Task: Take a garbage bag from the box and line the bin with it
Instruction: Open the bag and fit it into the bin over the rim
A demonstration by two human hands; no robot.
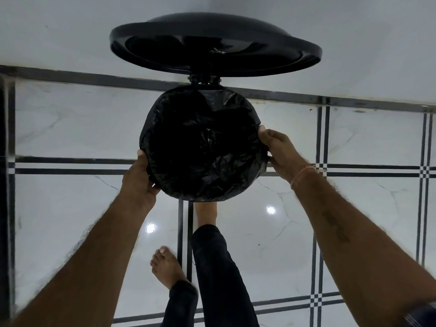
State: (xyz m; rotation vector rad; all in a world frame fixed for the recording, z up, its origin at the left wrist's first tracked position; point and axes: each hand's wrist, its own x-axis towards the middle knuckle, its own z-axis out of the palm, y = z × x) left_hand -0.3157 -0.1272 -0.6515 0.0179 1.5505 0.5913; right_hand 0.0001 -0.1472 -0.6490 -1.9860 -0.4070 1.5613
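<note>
A black garbage bag (203, 147) is seen at the centre of the frame, stretched over the round mouth of the bin (263, 166), its opening facing straight up at the camera. The lid (212, 47) is raised above it, toward the top. The left hand (139, 178) is closed on the bag's lower-left rim; the right hand (279, 153) is closed on its right rim. A glossy white marble floor (70, 128) with dark stripes is seen beneath, a white wall (59, 31) beyond. No writing is legible.
</note>
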